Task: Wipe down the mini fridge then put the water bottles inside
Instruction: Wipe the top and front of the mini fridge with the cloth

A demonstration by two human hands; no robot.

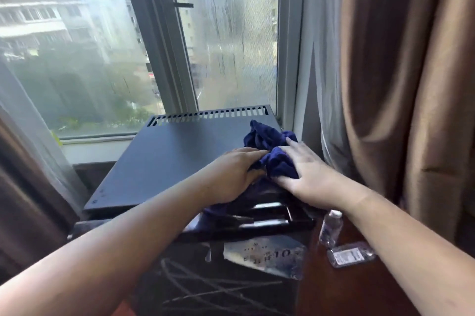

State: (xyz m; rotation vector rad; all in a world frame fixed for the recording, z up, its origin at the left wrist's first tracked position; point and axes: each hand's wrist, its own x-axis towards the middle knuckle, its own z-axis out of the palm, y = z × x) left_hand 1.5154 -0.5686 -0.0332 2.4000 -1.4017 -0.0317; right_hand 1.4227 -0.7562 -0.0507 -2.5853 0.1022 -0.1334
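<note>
Curtain (385, 84) crowds fridge (167, 156); prob 2 bottles (331, 225).

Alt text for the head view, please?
The left hand grips and the right hand presses a crumpled blue cloth on top of the black mini fridge, by a window. Two water bottles sit right of it, one standing, one lying.

A blue cloth (267, 153) lies bunched at the front right corner of the mini fridge (164, 161) top. The left hand (231, 174) grips its edge and the right hand (305, 174) presses flat on it. Two water bottles (331, 225) (350, 254) sit just right of the fridge, near the brown curtain (401, 84).
</note>
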